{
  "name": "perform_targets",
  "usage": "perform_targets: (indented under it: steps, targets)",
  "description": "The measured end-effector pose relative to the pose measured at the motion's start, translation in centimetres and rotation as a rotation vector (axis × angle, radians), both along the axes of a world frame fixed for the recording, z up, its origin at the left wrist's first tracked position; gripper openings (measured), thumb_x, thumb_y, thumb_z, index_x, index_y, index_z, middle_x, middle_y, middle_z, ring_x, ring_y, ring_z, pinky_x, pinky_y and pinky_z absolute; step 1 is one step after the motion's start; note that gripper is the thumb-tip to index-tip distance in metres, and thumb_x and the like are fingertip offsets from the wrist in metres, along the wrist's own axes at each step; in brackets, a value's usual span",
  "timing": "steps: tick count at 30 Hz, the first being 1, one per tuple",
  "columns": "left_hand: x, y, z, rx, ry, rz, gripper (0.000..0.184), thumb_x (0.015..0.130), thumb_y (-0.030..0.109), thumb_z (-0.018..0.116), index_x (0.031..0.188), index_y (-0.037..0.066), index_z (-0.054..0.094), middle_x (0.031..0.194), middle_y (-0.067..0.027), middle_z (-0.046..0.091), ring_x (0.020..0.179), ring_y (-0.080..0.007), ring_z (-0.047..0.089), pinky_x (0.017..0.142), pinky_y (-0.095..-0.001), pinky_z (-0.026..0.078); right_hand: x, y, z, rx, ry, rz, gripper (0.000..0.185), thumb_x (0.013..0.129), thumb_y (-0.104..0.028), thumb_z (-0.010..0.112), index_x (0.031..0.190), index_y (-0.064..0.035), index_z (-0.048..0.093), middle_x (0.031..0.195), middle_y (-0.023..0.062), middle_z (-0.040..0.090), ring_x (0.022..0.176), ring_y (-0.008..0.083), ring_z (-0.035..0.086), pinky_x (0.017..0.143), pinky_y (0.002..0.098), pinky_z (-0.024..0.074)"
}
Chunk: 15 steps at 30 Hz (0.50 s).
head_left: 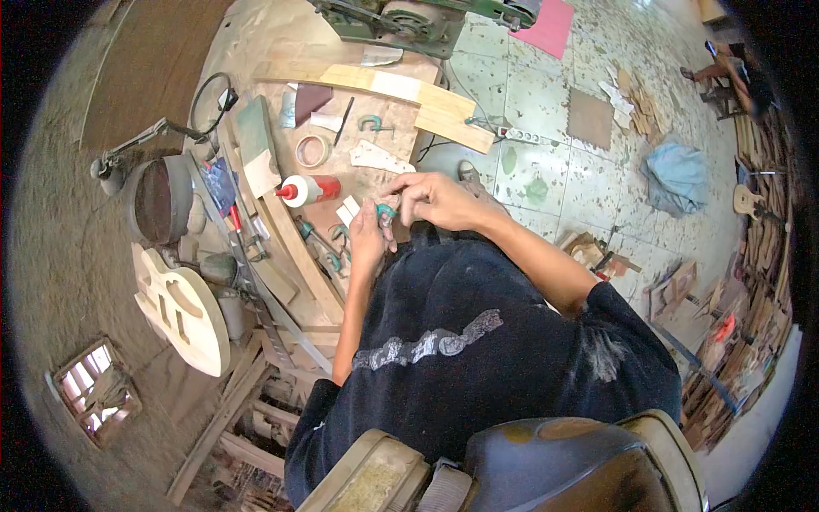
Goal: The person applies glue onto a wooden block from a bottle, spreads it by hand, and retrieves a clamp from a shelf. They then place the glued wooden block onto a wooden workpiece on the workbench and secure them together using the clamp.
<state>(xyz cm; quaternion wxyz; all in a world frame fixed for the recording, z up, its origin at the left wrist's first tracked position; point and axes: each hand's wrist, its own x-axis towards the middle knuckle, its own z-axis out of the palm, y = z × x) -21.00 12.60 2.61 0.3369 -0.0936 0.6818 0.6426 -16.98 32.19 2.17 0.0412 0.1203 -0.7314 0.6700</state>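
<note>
At the near edge of the wooden bench (375, 72), my left hand (367, 235) is closed on a small pale wooden piece (345, 211). My right hand (431, 200) is closed at a small teal clamp (386, 211) between the two hands. The fingertips partly cover the clamp, so its jaws are hard to make out. Left of the hands lies a white and red glue bottle (309, 190). More teal clamps (328, 256) rest beside my left hand. Farther up lie a tape roll (313, 151), a black pencil (344, 120) and another teal clamp (374, 125).
A guitar body (181, 311) stands at the left, below a round drum-like object (159, 200). A green machine (409, 21) is at the top. Long wooden strips (375, 84) cross the bench. A power strip (523, 136) and blue cloth (676, 177) lie on the floor; a person (725, 72) sits far right.
</note>
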Motion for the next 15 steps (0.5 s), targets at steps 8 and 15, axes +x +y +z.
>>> perform_targets:
  steps: [8,15]
  targets:
    - [0.1,-0.5,-0.8,-0.060,0.110,-0.051,0.049,0.107,0.045,0.041,0.087,0.003,0.057,0.056,-0.0017,0.048,0.039,-0.0115,0.042,0.036,-0.0260,0.038,0.0,0.3,3.1,-0.050,-0.615,0.110,0.014,0.089,-0.005,0.062,0.100,0.0007,0.068,0.109,0.0086,0.067,0.090,0.0166,0.067,0.083,0.0309,0.0547]
    - [0.3,-0.7,-1.7,0.035,0.079,0.017,0.051,0.107,0.047,0.042,0.089,0.002,0.058,0.057,-0.0023,0.049,0.041,-0.0115,0.045,0.036,-0.0269,0.039,0.2,-0.4,2.0,-0.329,-0.306,-0.003,0.018,0.089,-0.002,0.061,0.106,0.0016,0.065,0.105,0.0072,0.067,0.092,0.0140,0.065,0.075,0.0276,0.0550]
